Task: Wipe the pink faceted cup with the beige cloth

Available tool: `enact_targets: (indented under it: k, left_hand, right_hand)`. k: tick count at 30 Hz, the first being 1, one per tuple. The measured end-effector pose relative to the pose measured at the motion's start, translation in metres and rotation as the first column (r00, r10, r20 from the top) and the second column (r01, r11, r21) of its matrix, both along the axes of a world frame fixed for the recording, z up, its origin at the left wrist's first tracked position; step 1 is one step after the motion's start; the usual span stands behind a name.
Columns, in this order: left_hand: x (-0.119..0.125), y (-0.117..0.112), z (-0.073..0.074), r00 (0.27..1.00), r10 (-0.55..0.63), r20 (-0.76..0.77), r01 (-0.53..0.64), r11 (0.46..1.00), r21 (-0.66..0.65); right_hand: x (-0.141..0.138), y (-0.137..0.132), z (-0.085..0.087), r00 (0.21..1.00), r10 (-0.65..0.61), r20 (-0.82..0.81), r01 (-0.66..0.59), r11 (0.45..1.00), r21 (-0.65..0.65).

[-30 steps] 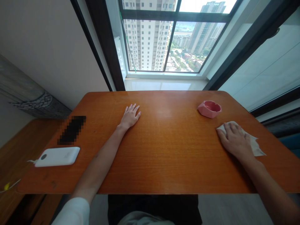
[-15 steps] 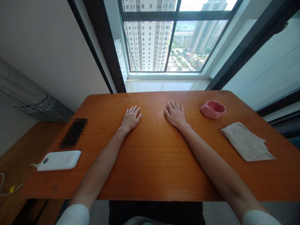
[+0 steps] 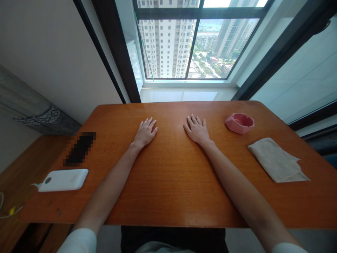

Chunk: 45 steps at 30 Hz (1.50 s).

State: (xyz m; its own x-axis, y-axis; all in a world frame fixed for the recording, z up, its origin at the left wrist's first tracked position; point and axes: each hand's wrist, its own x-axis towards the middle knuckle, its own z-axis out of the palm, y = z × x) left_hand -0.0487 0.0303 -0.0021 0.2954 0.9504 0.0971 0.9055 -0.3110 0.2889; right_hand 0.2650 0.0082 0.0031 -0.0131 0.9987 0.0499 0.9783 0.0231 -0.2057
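Observation:
Both of my hands lie flat, palm down, on the orange wooden table (image 3: 171,182). My left hand (image 3: 144,133) rests left of centre with its fingers stretched out, holding nothing. My right hand (image 3: 196,130) rests right of centre, fingers spread and empty too. A pink ashtray (image 3: 239,123) stands to the right of my right hand, apart from it. A folded beige cloth (image 3: 277,160) lies nearer the right edge, untouched.
A white power bank (image 3: 63,180) with a cable lies at the table's left front. A dark, pixelated flat object (image 3: 79,148) lies behind it. A large window (image 3: 189,42) rises beyond the far edge. A lower wooden surface (image 3: 10,175) adjoins on the left.
My right hand let go of the beige cloth and moved left to the table's middle, where it now lies flat. My left hand has stayed put.

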Motion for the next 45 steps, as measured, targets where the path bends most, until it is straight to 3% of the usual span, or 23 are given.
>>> enact_targets:
  k: [37, 45]
  left_hand:
    - [0.0014, 0.0028, -0.0056, 1.0, 0.015, 0.013, -0.015, 1.0, 0.002]
    - [0.0054, -0.0017, -0.0004, 0.999, 0.029, -0.043, -0.03, 1.0, -0.001]
  right_hand:
    - [-0.0047, -0.0038, 0.0027, 1.0, 0.016, 0.01, -0.017, 0.997, 0.079]
    - [-0.0066, -0.0012, 0.0013, 1.0, 0.004, 0.013, -0.005, 0.996, 0.087]
